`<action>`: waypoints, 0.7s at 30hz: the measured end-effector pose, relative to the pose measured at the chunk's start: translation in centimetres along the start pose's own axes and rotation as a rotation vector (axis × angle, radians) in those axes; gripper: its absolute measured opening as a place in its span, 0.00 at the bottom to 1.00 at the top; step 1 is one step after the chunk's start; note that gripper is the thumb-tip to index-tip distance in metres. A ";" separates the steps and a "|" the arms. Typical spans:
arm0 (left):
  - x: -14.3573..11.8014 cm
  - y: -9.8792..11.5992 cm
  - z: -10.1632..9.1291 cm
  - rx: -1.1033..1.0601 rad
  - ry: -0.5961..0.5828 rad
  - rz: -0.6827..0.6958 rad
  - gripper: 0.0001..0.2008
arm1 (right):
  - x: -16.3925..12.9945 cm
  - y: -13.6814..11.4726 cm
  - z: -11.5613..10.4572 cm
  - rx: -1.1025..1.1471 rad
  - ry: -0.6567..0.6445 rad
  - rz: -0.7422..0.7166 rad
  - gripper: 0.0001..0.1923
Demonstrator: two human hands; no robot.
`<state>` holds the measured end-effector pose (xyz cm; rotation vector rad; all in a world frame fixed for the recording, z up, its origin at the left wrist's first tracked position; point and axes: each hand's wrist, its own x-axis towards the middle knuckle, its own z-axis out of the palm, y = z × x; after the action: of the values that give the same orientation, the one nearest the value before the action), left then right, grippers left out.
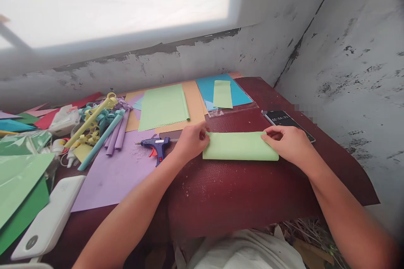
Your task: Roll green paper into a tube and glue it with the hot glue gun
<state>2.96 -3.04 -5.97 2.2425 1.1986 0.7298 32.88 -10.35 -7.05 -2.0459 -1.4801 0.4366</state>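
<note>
- The head view looks forward and down over the dark red table [227, 193].
- It sits close, with left hand [193, 139] mid-frame and right hand [288, 145] centre-right.
- Wall [353, 63] fills the upper right.

From my remote feed I see a large, bright white rectangular window-like area [126, 0] glowing at upper left; I can't make out its material. Below it runs a scuffed grey-white back wall [208, 56] with a dark, chipped band [154, 49]. It meets a pale, black-blotched right wall [356, 75] along a dark, slanting corner line [307, 29]. Against the back wall I have a dark red, textured tabletop [227, 197], its right edge curved.
</note>
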 end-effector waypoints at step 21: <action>0.3 0.3 1.4 0.374 -0.248 0.356 0.24 | -0.1 -2.2 1.1 -0.298 -0.248 -0.601 0.21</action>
<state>4.18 -3.17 -6.70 2.8042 0.8805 0.3504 30.57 -9.67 -6.57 -1.6661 -2.3215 0.2346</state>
